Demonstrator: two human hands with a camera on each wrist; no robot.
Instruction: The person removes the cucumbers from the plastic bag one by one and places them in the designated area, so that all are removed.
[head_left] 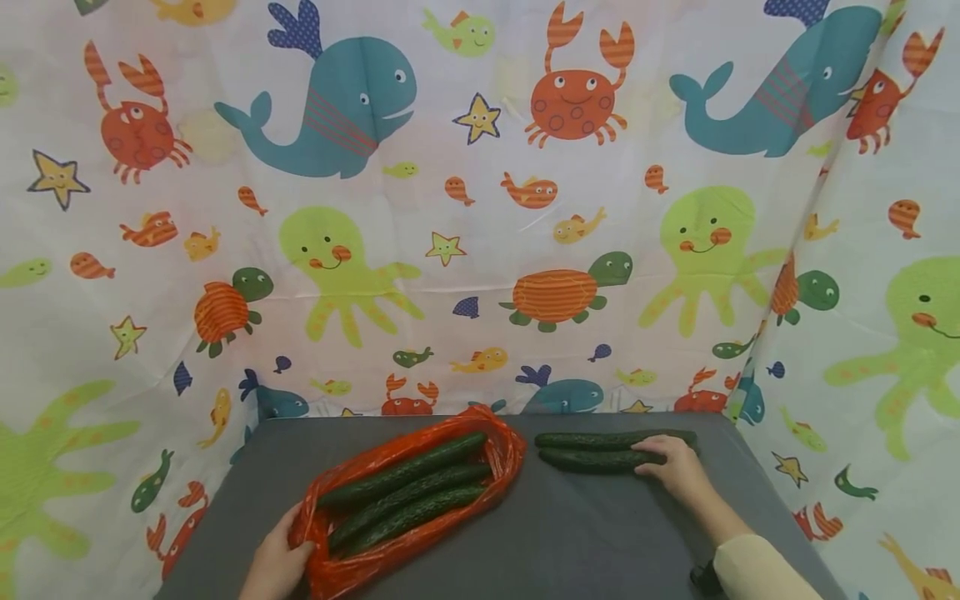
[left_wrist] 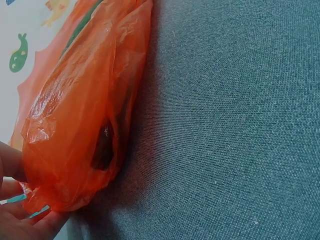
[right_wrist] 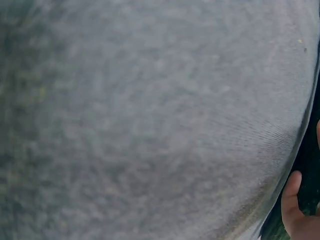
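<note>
A red plastic bag (head_left: 390, 567) lies on the left part of the table, its mouth spread wide around three dark green cucumbers (head_left: 408, 492). My left hand (head_left: 277, 557) grips the bag's near left end, and the left wrist view shows the fingers (left_wrist: 50, 222) at the gathered plastic. To the right of the bag, two more cucumbers lie side by side, a far one (head_left: 585, 440) and a near one (head_left: 588, 460). Over their right part, my right hand (head_left: 678, 468) holds the near cucumber between thumb and fingers. The thumb (right_wrist: 291, 200) lies along its dark skin in the right wrist view.
The table (head_left: 570, 542) has a grey cloth cover. A curtain (head_left: 465, 333) printed with sea animals stands behind it and along both sides. A small black object (head_left: 705, 579) shows at the right sleeve (head_left: 757, 571).
</note>
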